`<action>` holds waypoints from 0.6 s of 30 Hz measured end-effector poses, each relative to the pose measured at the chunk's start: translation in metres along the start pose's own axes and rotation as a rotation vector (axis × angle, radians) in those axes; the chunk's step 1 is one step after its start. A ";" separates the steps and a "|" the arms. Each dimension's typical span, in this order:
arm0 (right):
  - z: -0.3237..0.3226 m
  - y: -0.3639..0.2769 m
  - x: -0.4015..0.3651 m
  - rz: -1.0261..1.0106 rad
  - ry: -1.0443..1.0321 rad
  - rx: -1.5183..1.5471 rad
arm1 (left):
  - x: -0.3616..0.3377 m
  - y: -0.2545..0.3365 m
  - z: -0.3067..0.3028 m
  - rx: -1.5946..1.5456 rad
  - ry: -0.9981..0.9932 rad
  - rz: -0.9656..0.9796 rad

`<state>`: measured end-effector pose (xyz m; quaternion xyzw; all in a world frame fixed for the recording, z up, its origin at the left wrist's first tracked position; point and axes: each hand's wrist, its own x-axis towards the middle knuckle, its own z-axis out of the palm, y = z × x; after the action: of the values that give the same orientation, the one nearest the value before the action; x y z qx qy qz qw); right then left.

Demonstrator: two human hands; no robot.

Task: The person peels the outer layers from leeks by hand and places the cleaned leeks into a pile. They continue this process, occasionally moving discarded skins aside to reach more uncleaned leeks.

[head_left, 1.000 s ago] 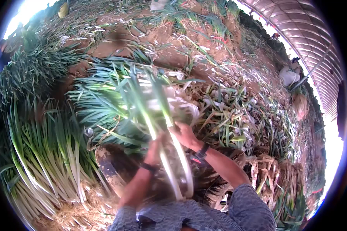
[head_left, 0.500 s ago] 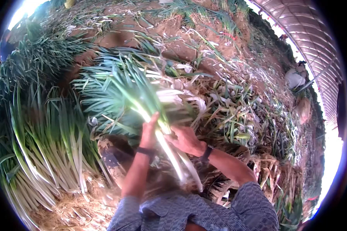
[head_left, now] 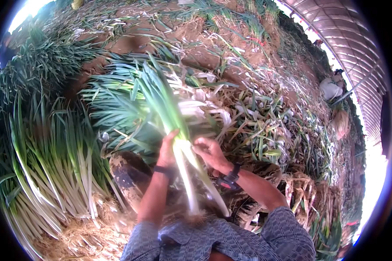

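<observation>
My left hand is closed round large green onions, held where the white stems meet the green leaves. Their leaves point away from me and the white stems spread apart toward my lap, roots near my shirt. My right hand is beside the stems on the right, fingers curled with the tips by the stalk. Whatever is between those fingers is too small to make out. Beyond my hands a pile of green onions lies with leaves to the left.
Trimmed green onions stand in a row at my left, roots toward me. A heap of stripped leaves and skins covers the ground to the right. More onions lie at the far left. A white sack stands at the far right.
The held onions have swung more upright, and their white stems have spread farther apart. My right hand has come slightly away from the stalks, and its wrist has turned.
</observation>
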<state>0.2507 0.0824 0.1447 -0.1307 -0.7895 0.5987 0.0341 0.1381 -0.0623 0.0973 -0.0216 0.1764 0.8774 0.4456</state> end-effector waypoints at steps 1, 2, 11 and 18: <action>0.000 -0.003 0.001 0.061 -0.012 0.065 | 0.000 0.001 0.001 0.016 -0.001 -0.010; -0.001 -0.009 0.000 0.083 -0.062 -0.010 | -0.001 0.002 0.003 0.067 0.021 0.025; -0.001 0.030 0.002 0.057 -0.073 -0.008 | -0.001 0.003 -0.002 0.255 0.066 0.138; -0.011 0.030 0.002 0.144 0.032 -0.140 | -0.007 0.007 0.005 0.170 0.070 0.209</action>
<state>0.2555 0.1003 0.1193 -0.1990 -0.8173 0.5407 -0.0056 0.1374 -0.0699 0.1059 0.0038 0.2667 0.8997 0.3455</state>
